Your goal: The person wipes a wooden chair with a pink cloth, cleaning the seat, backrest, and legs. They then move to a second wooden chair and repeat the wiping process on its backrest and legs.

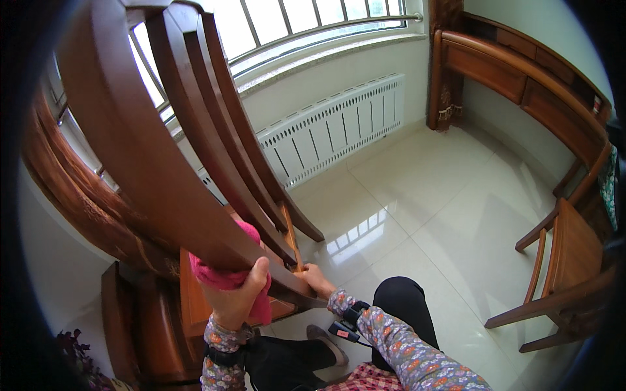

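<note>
A dark brown wooden chair [132, 161] with curved back posts and slats leans across the left half of the view. My left hand [230, 298] is closed around the nearest curved post, with a pink cloth [215, 276] pressed between palm and wood. The cloth's loose end hangs below the hand, and more of it shows behind the post. Lower down, my right hand [313, 279] grips the chair at a lighter crossbar [291, 237], close to the post's lower end. Its fingertips are partly hidden by the wood.
A white radiator [337, 129] stands under a barred window [318, 19]. To the right are a wooden headboard-like frame [489, 73] and another wooden chair [572, 254]. Glossy floor tiles [411, 215] lie between. A brown curtain [93, 210] and purple-leaved plant [73, 347] are at left.
</note>
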Motion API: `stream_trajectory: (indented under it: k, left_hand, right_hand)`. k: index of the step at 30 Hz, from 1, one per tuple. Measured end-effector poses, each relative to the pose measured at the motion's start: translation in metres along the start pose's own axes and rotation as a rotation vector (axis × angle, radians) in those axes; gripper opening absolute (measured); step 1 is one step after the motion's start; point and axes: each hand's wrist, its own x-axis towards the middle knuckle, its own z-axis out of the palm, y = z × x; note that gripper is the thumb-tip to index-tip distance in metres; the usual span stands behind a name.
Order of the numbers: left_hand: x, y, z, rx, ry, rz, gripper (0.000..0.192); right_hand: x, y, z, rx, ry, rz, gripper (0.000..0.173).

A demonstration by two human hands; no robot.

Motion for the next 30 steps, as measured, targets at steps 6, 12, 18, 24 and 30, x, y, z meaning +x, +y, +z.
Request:
stream_trajectory:
  k: [6, 12, 18, 24, 30]
  left_hand:
    - [0.022, -0.006, 0.032, -0.016, -0.038, 0.09, 0.039]
    - [0.018, -0.009, 0.039, 0.077, 0.014, 0.131, 0.043]
    - [0.019, -0.009, 0.014, -0.004, -0.113, 0.001, 0.065]
    - [-0.008, -0.062, -0.049, -0.228, -0.117, -0.201, 0.026]
    - [-0.071, -0.149, -0.17, 0.059, 0.337, -0.428, 0.019]
  right_hand:
    - [0.012, 0.0, -0.018, -0.036, 0.084, -0.008, 0.035]
    - [0.01, 0.01, -0.026, -0.043, 0.107, -0.087, 0.034]
    - [0.019, 0.015, -0.031, 0.009, 0.075, -0.184, 0.038]
    - [0.016, 0.035, -0.041, 0.114, 0.012, -0.359, 0.041]
    - [-0.004, 0.005, -0.048, -0.016, 0.067, -0.135, 0.043]
